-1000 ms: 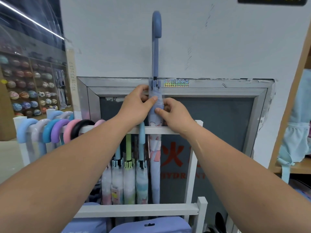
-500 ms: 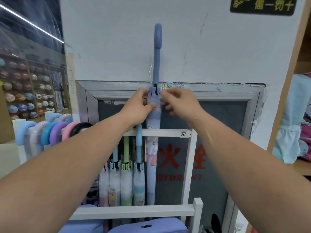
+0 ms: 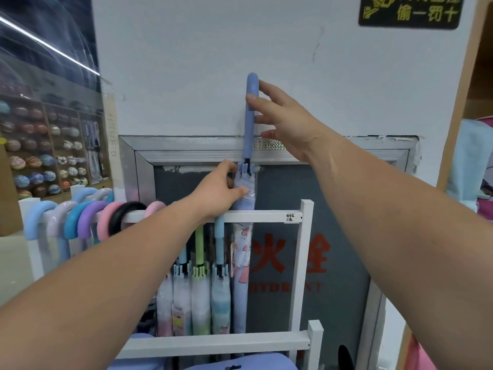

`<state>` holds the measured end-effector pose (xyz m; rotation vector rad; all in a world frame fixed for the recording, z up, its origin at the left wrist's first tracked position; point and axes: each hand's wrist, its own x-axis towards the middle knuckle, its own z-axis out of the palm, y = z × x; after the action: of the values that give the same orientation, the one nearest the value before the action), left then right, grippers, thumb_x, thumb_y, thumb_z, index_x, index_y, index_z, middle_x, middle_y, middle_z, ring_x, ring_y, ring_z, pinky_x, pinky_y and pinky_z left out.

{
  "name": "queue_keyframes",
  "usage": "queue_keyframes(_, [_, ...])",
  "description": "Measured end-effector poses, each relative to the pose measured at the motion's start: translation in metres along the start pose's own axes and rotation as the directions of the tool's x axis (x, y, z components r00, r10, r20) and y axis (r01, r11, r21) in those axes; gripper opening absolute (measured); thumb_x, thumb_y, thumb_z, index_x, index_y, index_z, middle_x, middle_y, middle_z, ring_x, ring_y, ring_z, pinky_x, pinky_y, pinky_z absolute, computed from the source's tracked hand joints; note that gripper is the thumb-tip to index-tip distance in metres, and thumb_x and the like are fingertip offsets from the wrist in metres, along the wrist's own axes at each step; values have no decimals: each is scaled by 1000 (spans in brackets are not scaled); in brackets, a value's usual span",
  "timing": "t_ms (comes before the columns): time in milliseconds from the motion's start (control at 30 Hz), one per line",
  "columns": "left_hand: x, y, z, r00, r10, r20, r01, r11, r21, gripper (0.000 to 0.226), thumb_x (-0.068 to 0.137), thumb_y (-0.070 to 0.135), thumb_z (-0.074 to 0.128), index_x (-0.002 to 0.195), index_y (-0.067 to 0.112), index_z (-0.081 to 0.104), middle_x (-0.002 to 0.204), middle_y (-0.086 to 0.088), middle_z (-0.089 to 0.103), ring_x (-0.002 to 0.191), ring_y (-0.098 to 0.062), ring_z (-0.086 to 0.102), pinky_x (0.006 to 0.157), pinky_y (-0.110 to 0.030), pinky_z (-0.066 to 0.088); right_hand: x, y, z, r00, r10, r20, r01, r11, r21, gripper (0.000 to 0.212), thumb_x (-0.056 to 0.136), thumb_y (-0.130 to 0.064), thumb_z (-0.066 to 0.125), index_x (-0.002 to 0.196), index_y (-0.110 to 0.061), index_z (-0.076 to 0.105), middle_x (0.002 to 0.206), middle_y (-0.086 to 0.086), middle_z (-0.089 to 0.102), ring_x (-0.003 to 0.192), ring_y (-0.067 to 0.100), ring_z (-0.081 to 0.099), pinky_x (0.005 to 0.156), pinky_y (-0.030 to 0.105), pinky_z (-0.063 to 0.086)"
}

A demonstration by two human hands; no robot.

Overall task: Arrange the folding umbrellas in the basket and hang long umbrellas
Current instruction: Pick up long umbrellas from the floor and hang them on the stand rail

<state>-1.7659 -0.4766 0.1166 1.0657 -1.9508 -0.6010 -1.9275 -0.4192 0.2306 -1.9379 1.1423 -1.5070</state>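
Pinching the long umbrella (image 3: pixel 244 263) just above the rack's top rail (image 3: pixel 256 217), the left hand (image 3: pixel 222 190) steadies it upright. The right hand (image 3: pixel 285 121) has left the canopy, fingers spread around the handle (image 3: pixel 250 116) above that rail, not yet closed; hooking seems next.

Both hands (image 3: pixel 217 190) on upright umbrella (image 3: pixel 251 121)

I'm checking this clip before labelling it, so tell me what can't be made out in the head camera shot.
- Right hand on the periwinkle umbrella: whether its open fingers touch the handle is unclear.
- Umbrella's tip: hidden behind the lower rail of the rack.
- Black sign: cut off by the top edge.
- Label on the upper rail: too small to read.
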Motion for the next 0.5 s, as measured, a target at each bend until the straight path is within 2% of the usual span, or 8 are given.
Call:
queue_keyframes(67, [-2, -3, 0, 1000, -10, 16, 10, 1000, 24, 41, 91, 25, 73, 123, 27, 49, 107, -16, 69, 98, -31, 68, 91, -49, 56, 1, 0, 0, 1000, 1, 14, -1, 1000, 0, 66, 91, -48, 66, 150, -40, 38, 117, -11, 68, 108, 15, 64, 86, 31, 47])
queue_keyframes(133, [-5, -5, 0, 999, -24, 38, 21, 997, 80, 41, 88, 25, 76, 121, 24, 51, 98, -10, 67, 87, -25, 65, 84, -42, 56, 1, 4, 1, 999, -4, 44, 5, 999, -39, 64, 90, -43, 69, 147, -42, 41, 107, -7, 70, 93, 14, 63, 85, 30, 49])
queue_keyframes(233, [-9, -5, -3, 999, -26, 25, 23, 993, 115, 38, 84, 28, 80, 115, 22, 58, 94, -1, 68, 87, -17, 65, 81, -34, 54, -5, 15, 4, 997, -7, 75, 11, 998, -59, 60, 89, -38, 72, 143, -39, 45, 94, -9, 74, 88, 12, 63, 92, 35, 51])
queue_keyframes(333, [-13, 0, -10, 999, -14, -29, 15, 1000, 27, 33, 89, 27, 75, 117, 28, 59, 100, 3, 72, 95, -12, 68, 87, -31, 54, -17, 27, 7, 993, 8, 115, -3, 999, -44, 59, 91, -33, 72, 143, -35, 45, 98, -8, 76, 97, 6, 69, 98, 38, 52])
queue_keyframes(433, [-15, 6, -16, 991, -5, -132, -17, 987, -162, 30, 99, 27, 60, 129, 25, 60, 107, 3, 72, 96, -14, 71, 96, -39, 54, -28, 36, 10, 994, 1, 107, -2, 1000, 14, 59, 92, -29, 71, 144, -34, 44, 103, -5, 74, 100, 4, 70, 101, 40, 52])
queue_keyframes(500, [-18, 10, -20, 989, -7, -148, -32, 965, -259, 31, 104, 32, 51, 133, 27, 59, 113, 3, 70, 98, -16, 70, 99, -42, 53, -34, 40, 11, 993, 17, 121, -19, 1000, 18, 57, 93, -26, 70, 143, -33, 44, 111, 2, 73, 102, 4, 69, 99, 38, 54])
